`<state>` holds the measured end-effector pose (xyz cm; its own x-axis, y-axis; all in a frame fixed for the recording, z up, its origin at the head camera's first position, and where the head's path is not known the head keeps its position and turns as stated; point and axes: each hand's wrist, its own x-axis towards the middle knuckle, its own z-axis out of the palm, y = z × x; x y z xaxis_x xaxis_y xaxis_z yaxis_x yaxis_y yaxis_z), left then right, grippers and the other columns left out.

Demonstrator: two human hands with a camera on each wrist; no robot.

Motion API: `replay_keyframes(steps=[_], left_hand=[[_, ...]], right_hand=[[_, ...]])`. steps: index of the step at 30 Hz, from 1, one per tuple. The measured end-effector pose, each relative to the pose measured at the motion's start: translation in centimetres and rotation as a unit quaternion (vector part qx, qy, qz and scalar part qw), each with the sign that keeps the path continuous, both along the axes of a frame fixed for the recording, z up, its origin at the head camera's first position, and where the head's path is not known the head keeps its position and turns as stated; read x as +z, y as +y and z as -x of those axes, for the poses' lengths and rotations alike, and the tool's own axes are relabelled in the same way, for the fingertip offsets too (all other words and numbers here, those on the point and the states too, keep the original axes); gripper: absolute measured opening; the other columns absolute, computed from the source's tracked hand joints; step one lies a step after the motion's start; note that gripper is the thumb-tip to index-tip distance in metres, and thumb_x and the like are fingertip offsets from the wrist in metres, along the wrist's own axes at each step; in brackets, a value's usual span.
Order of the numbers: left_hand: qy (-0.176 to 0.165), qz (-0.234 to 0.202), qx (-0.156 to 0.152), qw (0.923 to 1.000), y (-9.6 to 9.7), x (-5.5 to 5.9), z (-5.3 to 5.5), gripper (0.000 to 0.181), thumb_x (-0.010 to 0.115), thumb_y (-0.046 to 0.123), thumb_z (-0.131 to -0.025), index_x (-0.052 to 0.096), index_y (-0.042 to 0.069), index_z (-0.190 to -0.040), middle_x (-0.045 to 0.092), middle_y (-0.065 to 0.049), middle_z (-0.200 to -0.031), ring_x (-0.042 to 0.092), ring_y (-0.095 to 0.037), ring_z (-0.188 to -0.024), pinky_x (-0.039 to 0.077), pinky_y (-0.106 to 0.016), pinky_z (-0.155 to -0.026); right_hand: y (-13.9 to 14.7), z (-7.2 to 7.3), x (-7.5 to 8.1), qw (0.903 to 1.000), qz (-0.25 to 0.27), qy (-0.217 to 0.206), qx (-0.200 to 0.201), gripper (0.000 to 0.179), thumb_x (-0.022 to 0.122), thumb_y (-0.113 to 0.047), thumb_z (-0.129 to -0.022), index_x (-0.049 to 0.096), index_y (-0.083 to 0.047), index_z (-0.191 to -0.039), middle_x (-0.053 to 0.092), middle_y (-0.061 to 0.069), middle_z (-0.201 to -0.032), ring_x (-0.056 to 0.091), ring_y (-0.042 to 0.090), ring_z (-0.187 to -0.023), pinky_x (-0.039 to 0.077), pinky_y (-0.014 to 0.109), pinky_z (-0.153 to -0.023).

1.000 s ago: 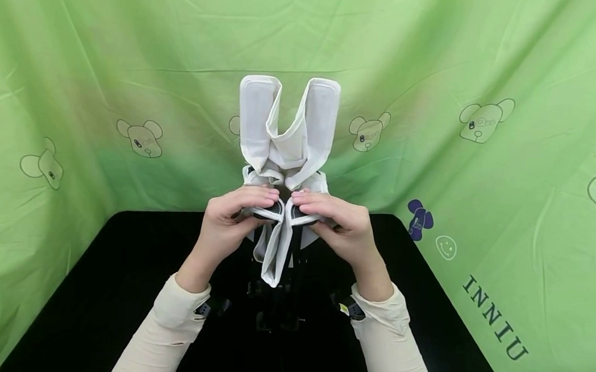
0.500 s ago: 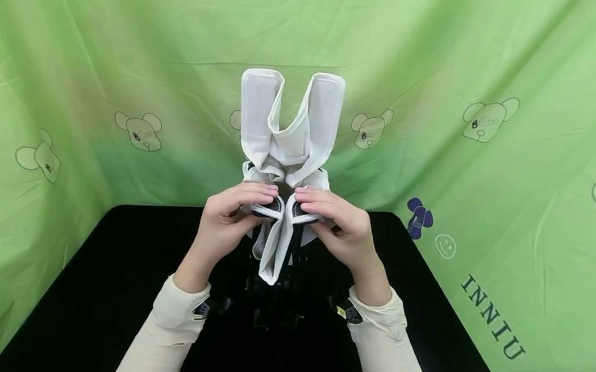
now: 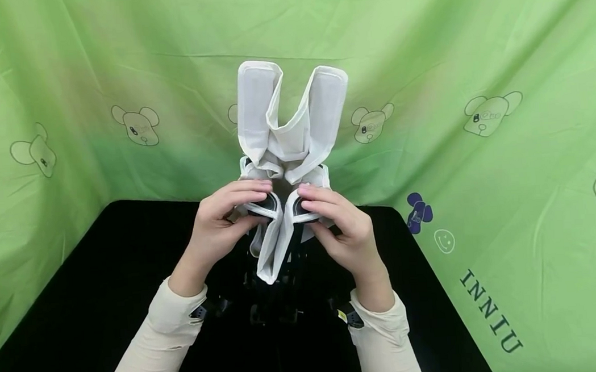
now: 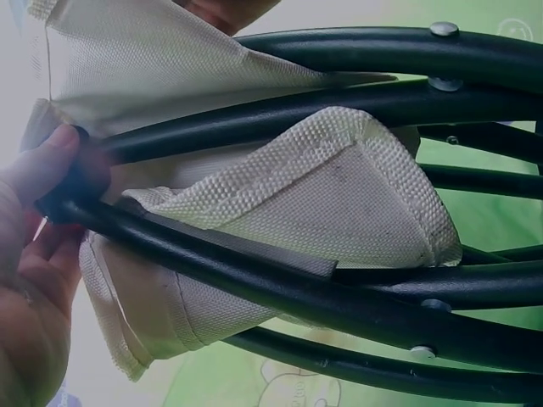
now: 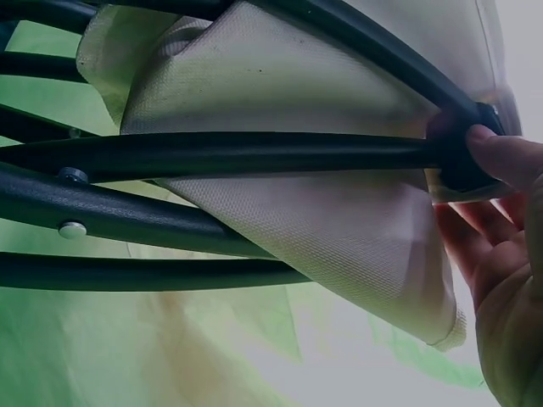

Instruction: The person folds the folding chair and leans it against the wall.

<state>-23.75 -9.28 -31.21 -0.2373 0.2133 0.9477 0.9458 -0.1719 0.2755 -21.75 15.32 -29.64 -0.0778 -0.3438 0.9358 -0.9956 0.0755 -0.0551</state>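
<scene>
A folding chair with a pale fabric seat [image 3: 291, 138] and dark tube legs stands half folded in the middle of the head view. Its two upper flaps rise at the back, and a fold of cloth [image 3: 272, 261] hangs down in front. My left hand [image 3: 223, 216] grips the near left corner, thumb below and fingers over the dark corner piece [image 3: 264, 206]. On the other side my right hand [image 3: 346, 225] holds the near right corner the same way. Both wrist views show the thumbs on the black joints [image 4: 78, 182] [image 5: 462, 148] where tubes [image 4: 254, 263] meet.
Below the chair lies a black-covered table [image 3: 128, 264]. A green cloth backdrop [image 3: 184, 79] with printed bear heads hangs behind and at both sides. Riveted tube crossings [image 4: 437, 305] fan out below the fabric.
My hands have moved slightly apart, and the gap between the two near corners is a little wider. Both grips are kept. The head view has shifted a little.
</scene>
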Motion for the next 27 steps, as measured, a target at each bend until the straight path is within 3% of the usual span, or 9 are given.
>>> replay_keyframes(steps=[7,16,23,27], left_hand=[[0.013,-0.005,0.019,0.9997,-0.1,0.1,-0.5,0.037,0.085,-0.009,-0.076,0.07,-0.011,-0.11,0.071,-0.022,-0.118,0.065,-0.037,-0.12,0.049,-0.052,-0.107],[0.037,-0.015,0.1,0.9942,-0.4,-0.3,-1.1,0.049,0.088,-0.013,-0.067,0.069,-0.01,-0.112,0.069,-0.027,-0.12,0.065,-0.034,-0.121,0.05,-0.048,-0.107],[0.022,-0.059,0.128,0.9898,-1.0,-1.0,-1.5,0.044,0.088,0.0,-0.077,0.068,-0.014,-0.113,0.068,-0.028,-0.12,0.065,-0.035,-0.119,0.053,-0.04,-0.102],[0.007,-0.068,0.145,0.9871,-1.3,-1.5,-1.6,0.046,0.089,-0.004,-0.073,0.067,-0.014,-0.113,0.068,-0.028,-0.12,0.065,-0.035,-0.118,0.053,-0.037,-0.102]], right_hand=[[0.2,-0.4,-0.1,0.9998,0.008,0.012,-0.009,0.021,0.072,-0.001,-0.094,0.069,0.013,-0.109,0.069,0.029,-0.119,0.065,0.042,-0.119,0.051,0.049,-0.106],[0.5,-1.0,-0.5,0.9994,0.019,0.013,-0.028,0.025,0.077,0.009,-0.084,0.069,0.013,-0.108,0.069,0.029,-0.119,0.065,0.043,-0.118,0.051,0.047,-0.107],[1.1,-1.5,-0.6,0.9982,0.04,0.009,-0.043,0.023,0.076,-0.001,-0.09,0.07,0.013,-0.107,0.069,0.03,-0.117,0.065,0.042,-0.118,0.052,0.048,-0.105],[1.3,-1.8,-0.6,0.9977,0.053,0.01,-0.041,0.022,0.077,0.002,-0.088,0.069,0.014,-0.105,0.07,0.031,-0.115,0.066,0.043,-0.117,0.052,0.047,-0.106]])
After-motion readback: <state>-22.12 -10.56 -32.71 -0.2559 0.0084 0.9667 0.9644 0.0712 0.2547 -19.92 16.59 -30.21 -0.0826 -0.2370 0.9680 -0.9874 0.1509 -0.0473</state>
